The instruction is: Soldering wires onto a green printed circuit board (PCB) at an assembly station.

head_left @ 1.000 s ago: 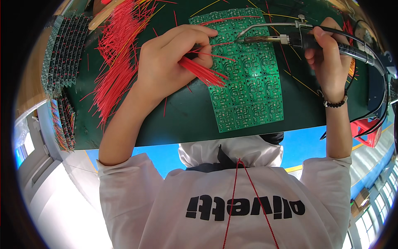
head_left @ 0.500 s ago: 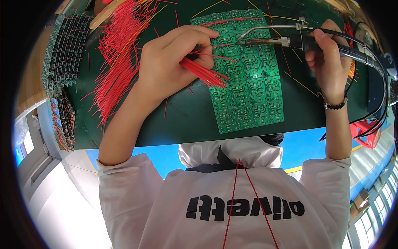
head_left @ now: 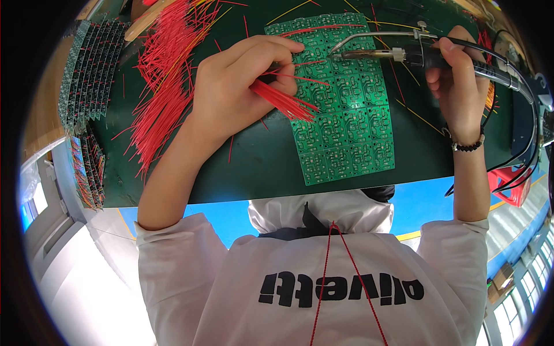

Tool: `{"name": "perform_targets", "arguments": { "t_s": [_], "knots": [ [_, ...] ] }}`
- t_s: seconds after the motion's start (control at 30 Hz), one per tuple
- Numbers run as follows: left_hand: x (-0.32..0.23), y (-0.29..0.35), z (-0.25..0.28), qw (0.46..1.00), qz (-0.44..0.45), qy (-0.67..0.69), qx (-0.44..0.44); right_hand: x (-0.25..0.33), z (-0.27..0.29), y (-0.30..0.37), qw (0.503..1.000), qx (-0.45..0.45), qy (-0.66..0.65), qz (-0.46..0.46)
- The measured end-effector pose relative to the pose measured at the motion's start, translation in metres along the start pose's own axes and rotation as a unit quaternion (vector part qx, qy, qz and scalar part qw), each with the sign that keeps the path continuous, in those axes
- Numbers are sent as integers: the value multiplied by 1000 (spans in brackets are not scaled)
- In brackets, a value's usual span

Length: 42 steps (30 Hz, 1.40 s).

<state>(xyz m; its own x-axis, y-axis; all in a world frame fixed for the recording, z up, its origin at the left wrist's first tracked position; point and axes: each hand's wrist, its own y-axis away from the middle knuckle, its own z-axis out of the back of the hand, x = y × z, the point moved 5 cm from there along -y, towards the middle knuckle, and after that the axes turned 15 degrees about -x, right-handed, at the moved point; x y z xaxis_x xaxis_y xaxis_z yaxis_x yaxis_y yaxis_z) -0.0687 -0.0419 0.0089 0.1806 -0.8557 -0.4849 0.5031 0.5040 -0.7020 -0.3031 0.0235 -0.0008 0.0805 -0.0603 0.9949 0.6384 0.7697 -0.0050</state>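
A green printed circuit board panel (head_left: 346, 127) lies on the dark green table, divided into many small boards. My left hand (head_left: 245, 81) is closed around a bundle of red wires (head_left: 283, 102) at the panel's left edge. A few single red wires stick out from its fingers over the board. My right hand (head_left: 461, 81) grips a soldering iron (head_left: 415, 56) from the right. A thin, bent metal solder feed tube (head_left: 369, 34) is clamped to the iron. The iron's tip and the tube's end meet over the upper part of the panel, near the end of one red wire.
A big heap of red wires (head_left: 164, 75) spreads left of my left hand. Stacked boards (head_left: 92, 75) stand at the far left edge. Loose yellow wires (head_left: 418, 116) lie right of the panel. Black cables (head_left: 534, 138) hang at the right, above a red stool (head_left: 511, 187).
My right hand has raised the soldering iron and feed tube slightly, away from me on the panel. My left hand and the wire bundle have hardly moved.
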Motion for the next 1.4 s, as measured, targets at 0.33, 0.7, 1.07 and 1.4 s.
{"name": "perform_targets", "arguments": {
  "t_s": [0.33, 0.7, 1.07, 1.4],
  "knots": [
    [2, 0, 1, 1000, 3, 2, 4, 4, -4, 0, 1000, 13, -9, 24],
    [11, -8, 13, 991, 49, 76, -96, 9, 1, -1, 999, -16, -38, 22],
    [1, -30, 55, 903, 221, 309, -201, 18, 7, -10, 997, -31, -47, 45],
    [-14, -22, 11, 986, 131, 86, -49, 7, 20, -25, 999, -24, -32, 35]
  ]
}}
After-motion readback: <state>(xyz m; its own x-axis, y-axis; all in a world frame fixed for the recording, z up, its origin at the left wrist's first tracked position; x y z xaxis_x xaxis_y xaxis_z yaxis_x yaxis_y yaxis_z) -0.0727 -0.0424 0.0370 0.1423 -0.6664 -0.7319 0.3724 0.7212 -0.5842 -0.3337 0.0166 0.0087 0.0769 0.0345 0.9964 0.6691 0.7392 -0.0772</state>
